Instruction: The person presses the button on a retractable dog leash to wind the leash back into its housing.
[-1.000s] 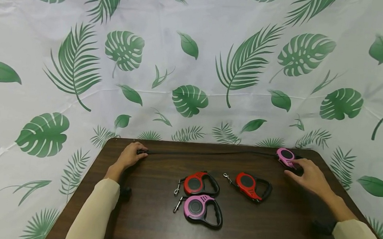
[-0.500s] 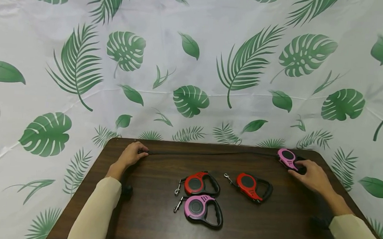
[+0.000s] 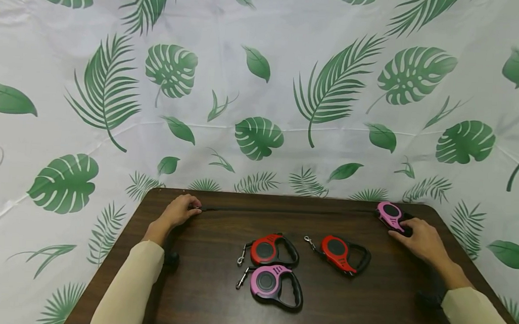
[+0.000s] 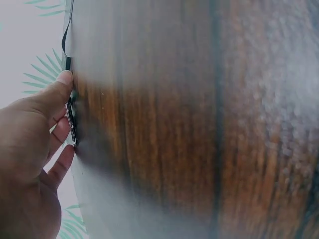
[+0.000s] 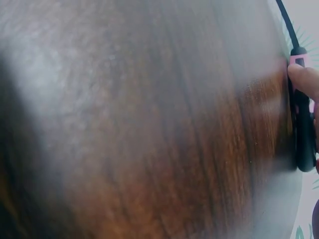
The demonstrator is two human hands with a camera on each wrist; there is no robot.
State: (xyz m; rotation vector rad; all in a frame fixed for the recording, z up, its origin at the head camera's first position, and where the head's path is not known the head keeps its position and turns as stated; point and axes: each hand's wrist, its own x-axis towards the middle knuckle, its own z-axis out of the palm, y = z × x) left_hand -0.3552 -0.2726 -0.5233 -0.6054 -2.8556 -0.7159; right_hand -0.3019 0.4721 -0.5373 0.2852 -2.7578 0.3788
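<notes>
A pink retractable leash (image 3: 389, 214) lies at the table's far right corner. Its black cord (image 3: 283, 211) is stretched along the far edge to the left. My left hand (image 3: 190, 209) pinches the cord's metal clip (image 4: 71, 124) near the far left corner, thumb (image 4: 61, 84) pressed on top. My right hand (image 3: 404, 228) holds the pink leash by its black handle (image 5: 303, 139), one finger (image 5: 305, 79) lying against the pink housing (image 5: 298, 61). Both wrist views are mostly blurred tabletop.
Three more retractable leashes lie mid-table: a red one (image 3: 268, 250), a pink one (image 3: 273, 283) just in front of it, and another red one (image 3: 342, 251) to the right. The dark wooden table (image 3: 357, 311) stands against a leaf-print backdrop (image 3: 264, 83).
My right hand has slid forward from beside the pink leash and closed onto its handle. The left hand keeps its hold on the clip, and the cord stays stretched.
</notes>
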